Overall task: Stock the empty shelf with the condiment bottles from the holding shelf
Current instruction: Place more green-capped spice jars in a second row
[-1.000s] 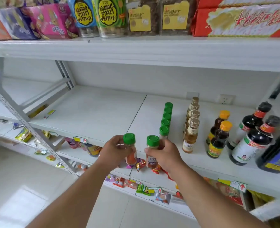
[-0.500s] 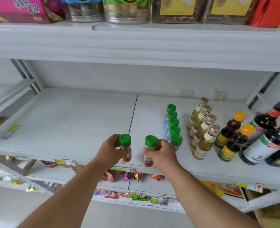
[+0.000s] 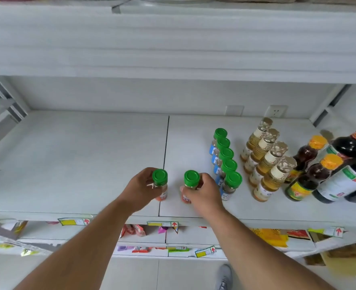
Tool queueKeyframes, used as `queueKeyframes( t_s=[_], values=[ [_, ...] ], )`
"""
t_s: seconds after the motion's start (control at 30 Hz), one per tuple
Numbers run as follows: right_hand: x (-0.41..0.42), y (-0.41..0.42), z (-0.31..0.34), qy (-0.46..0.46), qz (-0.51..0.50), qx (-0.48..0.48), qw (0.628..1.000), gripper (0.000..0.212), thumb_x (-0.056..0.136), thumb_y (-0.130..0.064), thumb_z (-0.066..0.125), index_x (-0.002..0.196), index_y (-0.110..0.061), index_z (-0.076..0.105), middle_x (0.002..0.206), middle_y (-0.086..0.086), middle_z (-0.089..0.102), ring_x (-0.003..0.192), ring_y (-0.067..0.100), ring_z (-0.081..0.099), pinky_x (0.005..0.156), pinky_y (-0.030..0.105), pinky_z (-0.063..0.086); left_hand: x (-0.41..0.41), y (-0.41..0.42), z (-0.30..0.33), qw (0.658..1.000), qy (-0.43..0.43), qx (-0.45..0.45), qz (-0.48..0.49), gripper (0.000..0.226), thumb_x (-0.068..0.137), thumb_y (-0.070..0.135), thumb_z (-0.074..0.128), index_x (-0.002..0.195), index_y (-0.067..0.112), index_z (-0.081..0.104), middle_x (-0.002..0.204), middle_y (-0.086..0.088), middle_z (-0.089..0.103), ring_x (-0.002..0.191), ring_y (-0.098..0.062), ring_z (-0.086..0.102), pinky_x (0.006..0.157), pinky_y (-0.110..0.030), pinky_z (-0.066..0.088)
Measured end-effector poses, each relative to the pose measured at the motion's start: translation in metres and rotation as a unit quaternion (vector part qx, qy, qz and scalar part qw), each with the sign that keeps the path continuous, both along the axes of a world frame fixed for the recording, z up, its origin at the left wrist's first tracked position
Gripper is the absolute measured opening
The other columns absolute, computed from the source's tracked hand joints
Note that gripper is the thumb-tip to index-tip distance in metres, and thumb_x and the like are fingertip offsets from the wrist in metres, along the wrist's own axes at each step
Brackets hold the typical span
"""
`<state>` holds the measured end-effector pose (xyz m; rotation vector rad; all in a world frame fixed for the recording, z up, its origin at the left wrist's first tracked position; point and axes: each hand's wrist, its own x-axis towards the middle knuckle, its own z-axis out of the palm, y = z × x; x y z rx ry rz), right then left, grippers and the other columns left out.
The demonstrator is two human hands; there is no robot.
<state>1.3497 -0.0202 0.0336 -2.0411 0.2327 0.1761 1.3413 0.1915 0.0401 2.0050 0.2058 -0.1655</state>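
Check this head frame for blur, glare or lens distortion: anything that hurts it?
Head view: even, soft light, no harsh glare; both green-capped jars and hands read sharp; wide-angle bending tilts the dark sauce bottles at the right edge; upper shelf looks smeared.

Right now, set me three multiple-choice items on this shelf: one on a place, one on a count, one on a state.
1. Where does the row of green-capped jars stand on the shelf?
A. Left of both hands
B. Between the right hand and the golden bottles
C. Behind the dark bottles

2. How many jars are in that row?
A. Three
B. Five
C. Eight

3. What is the left hand doing?
A. Lying flat on the shelf
B. Hanging idle
C. Gripping a green-capped jar

Answers:
1. B: the row sits right of the right hand and left of the golden bottles.
2. B: five green caps line up front to back.
3. C: its fingers curl round the left jar, as the right hand does round the right jar.
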Motion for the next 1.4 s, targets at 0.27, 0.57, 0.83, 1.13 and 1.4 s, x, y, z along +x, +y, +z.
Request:
queueKeyframes(
  t_s=[0.27,0.57,0.83,1.13,1.4],
  values=[
    [-0.007,0.006,-0.013,-0.008,0.020,-0.014,1.000,0.043,0.069,-0.040,0.084,0.102,-0.029,0.059,0.101,-0.009,0.067,0.089,0.008,0.064,0.078,0.029,0.054,-0.008,0.008,-0.012,0.999,0.018,-0.026,-0.004,0.060,0.084,-0.004,0.075,0.128,0.033,0.060,0.118,0.016,0.072,0.109,0.009,0.066,0.091,-0.012,0.052],
    [-0.041,-0.020,-0.029,0.025,0.012,0.001,1.000,0.064,0.084,-0.034,0.078,0.140,-0.023,0.049,0.135,-0.008,0.057,0.125,0.011,0.057,0.109,0.037,0.046,-0.077,-0.020,-0.013,0.982,-0.080,0.006,0.172,0.007,0.100,0.021,0.063,0.104,0.024,0.067,0.096,0.007,0.074,0.088,-0.008,0.071,0.082,-0.039,0.061],
    [-0.051,-0.023,-0.029,0.035,0.036,0.016,0.999,0.049,0.105,-0.024,0.051,0.153,-0.019,0.043,0.153,-0.001,0.052,0.139,0.013,0.049,0.107,0.022,0.035,-0.066,-0.063,-0.034,0.992,0.043,-0.104,0.064,0.027,0.108,0.032,0.044,0.126,0.028,0.064,0.123,0.003,0.069,0.120,-0.022,0.064,0.109,-0.043,0.048],
    [-0.040,-0.012,-0.038,0.053,0.039,0.059,0.996,0.043,0.109,-0.035,0.037,0.149,-0.022,0.051,0.148,-0.002,0.055,0.136,0.017,0.049,0.115,0.042,0.042,-0.046,-0.080,-0.042,0.991,0.093,-0.090,0.035,0.045,0.102,0.041,0.043,0.145,0.034,0.053,0.147,-0.005,0.057,0.138,-0.024,0.050,0.120,-0.042,0.035],
    [-0.033,-0.015,-0.044,0.056,0.037,0.074,0.995,0.041,0.110,-0.032,0.038,0.148,-0.025,0.052,0.117,-0.007,0.057,0.109,0.010,0.052,0.102,0.026,0.038,-0.038,-0.087,-0.046,0.994,0.055,-0.097,-0.001,0.040,0.108,0.017,0.042,0.137,0.038,0.060,0.121,0.011,0.069,0.103,-0.007,0.059,0.093,-0.014,0.044]
  ],
)
